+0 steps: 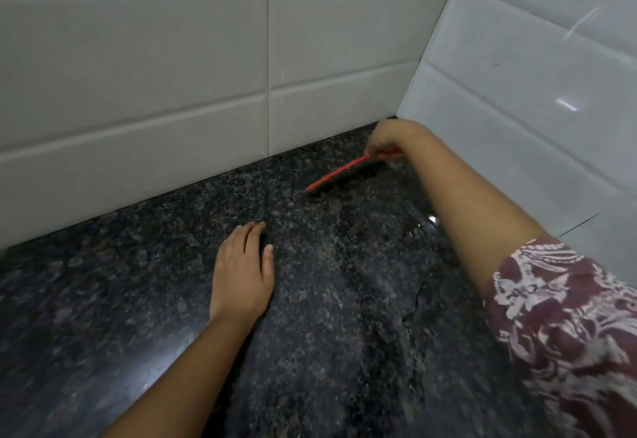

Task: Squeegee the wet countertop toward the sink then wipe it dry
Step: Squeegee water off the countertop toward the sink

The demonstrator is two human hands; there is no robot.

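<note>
Walls: pale glazed tile [138,69] across 9 to 12 o'clock, a second tiled wall [537,69] at 1 to 3 o'clock; the two meet in a corner near 1 o'clock.
Desk: dark speckled granite [103,299] filling the lower frame from 3 round to 9 o'clock; wet sheen and pooled water at about 3 o'clock, with a ragged water edge running down toward 5 o'clock.
Right arm: reaches in from 4 o'clock toward the corner; patterned maroon-and-white sleeve [565,320] at 4 o'clock.
Left arm: bare forearm comes up from 7 o'clock.
Left hand [241,275]: just below centre, palm down, fingers together and flat on the desk, its grip empty and spread out.
Right hand [389,138]: at 1 o'clock close to the wall corner, its grip closed around the handle of the squeegee.
Squeegee [339,172]: red, with a dark blade along its lower edge, blurred; slants from the right hand down-left toward centre, blade at the desk surface, near the back wall.
</note>
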